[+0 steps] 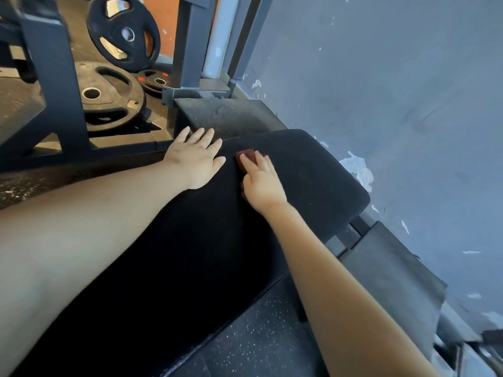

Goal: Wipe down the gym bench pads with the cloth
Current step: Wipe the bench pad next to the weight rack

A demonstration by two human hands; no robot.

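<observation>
Our right hand (262,183) presses the dark red cloth (245,156) flat on the bench pad (313,175) near its far end, fingers straight. Left hand (194,159) lies spread at the pad's left edge. Cloth looks folded small, mostly hidden. We'd keep even pressure and overlap strokes to the edges.

Pad (313,172) open ahead; wall (408,91) close right, frame (54,77) left.
</observation>
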